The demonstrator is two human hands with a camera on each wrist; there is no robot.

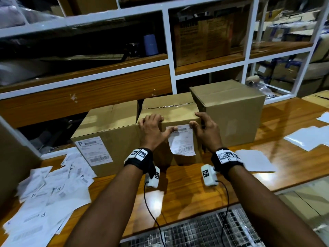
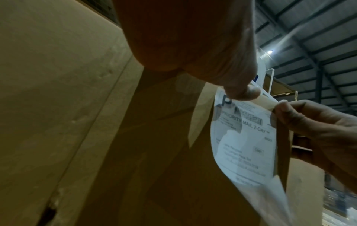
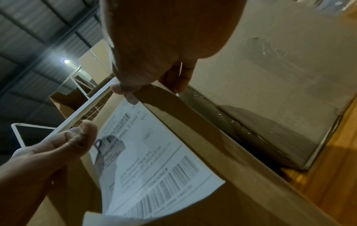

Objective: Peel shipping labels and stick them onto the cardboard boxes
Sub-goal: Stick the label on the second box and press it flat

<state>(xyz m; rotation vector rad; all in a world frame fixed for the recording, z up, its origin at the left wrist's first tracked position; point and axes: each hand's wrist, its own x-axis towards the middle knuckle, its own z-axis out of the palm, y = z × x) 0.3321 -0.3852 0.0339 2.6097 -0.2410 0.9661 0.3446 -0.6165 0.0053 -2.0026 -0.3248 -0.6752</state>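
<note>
Three cardboard boxes stand in a row on the wooden table (image 1: 195, 184). On the front face of the middle box (image 1: 169, 107) hangs a white shipping label (image 1: 181, 141) (image 2: 245, 137) (image 3: 146, 160). My left hand (image 1: 160, 125) hooks its fingers over the box's top edge while its thumb (image 2: 241, 91) presses the label's top left corner. My right hand (image 1: 197, 121) grips the top right corner of the box, with its thumb (image 3: 123, 90) on the label's top right corner. The label's lower part curls away from the cardboard.
The left box (image 1: 106, 122) carries a stuck label (image 1: 94, 150); the taller right box (image 1: 231, 111) shows none. A heap of label sheets (image 1: 44, 193) lies at the left. White backing sheets (image 1: 306, 136) lie at the right. Shelving (image 1: 170, 50) stands behind, and a wire mesh (image 1: 204, 229) lies in front.
</note>
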